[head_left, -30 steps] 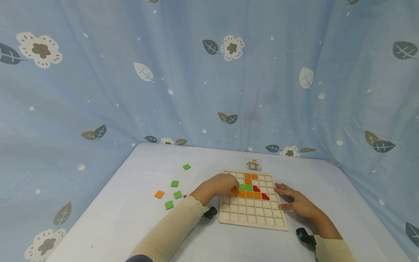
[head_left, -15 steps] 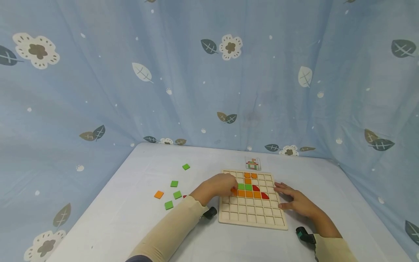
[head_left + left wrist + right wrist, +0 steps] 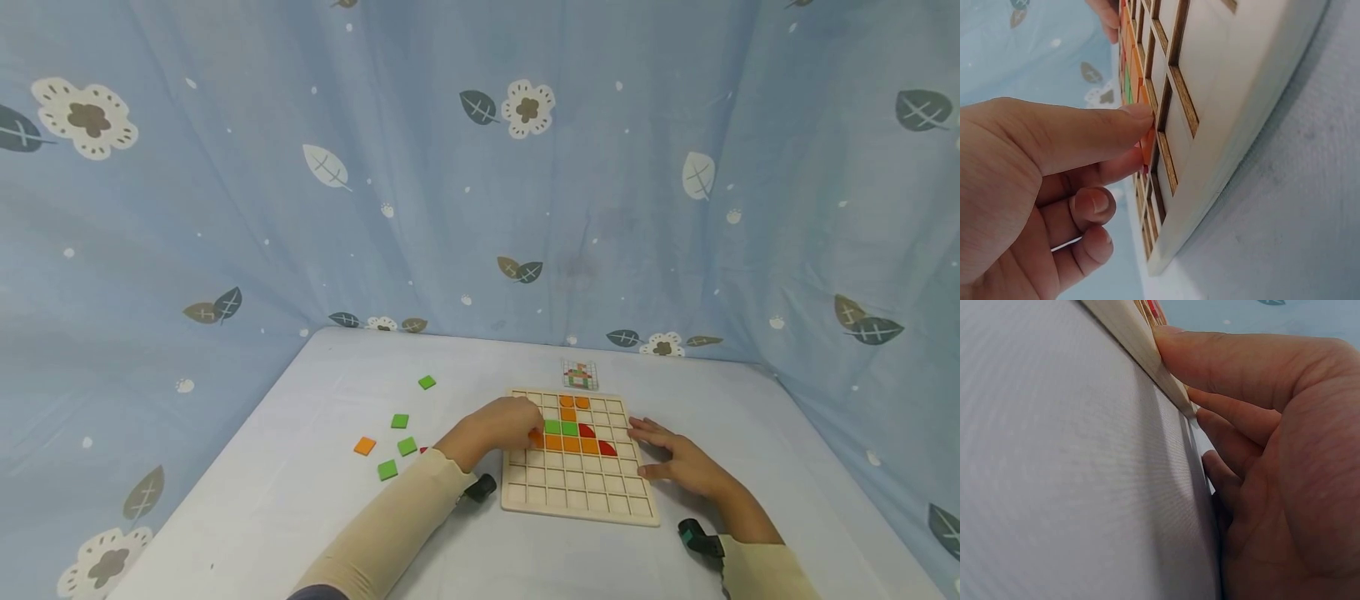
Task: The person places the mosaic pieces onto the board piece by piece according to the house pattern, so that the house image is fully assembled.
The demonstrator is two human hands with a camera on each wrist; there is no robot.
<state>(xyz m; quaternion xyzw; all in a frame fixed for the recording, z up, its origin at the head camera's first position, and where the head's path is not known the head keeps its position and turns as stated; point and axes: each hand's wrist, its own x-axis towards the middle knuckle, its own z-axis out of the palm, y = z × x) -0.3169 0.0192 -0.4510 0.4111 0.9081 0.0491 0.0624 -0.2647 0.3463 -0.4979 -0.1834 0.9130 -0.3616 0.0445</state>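
A wooden grid board [image 3: 577, 502] lies on the white table, with orange, green and red tiles set in its upper cells. My left hand [image 3: 504, 423] reaches over the board's left side. In the left wrist view its thumb and index finger pinch an orange tile [image 3: 1147, 147] right at the grid, at the left end of the orange row; the other fingers are loosely curled. Part of that tile is hidden behind the fingertips. Along the board's right edge rests my right hand [image 3: 686, 467], its thumb and extended fingers touching the side [image 3: 1147, 359].
Left of the board lie several loose green tiles [image 3: 407, 446] and one orange square [image 3: 365, 446]. A red piece [image 3: 424, 450] shows partly behind the left sleeve. Beyond the board is a small pattern card [image 3: 580, 375]. A blue flowered curtain [image 3: 450, 208] borders the table.
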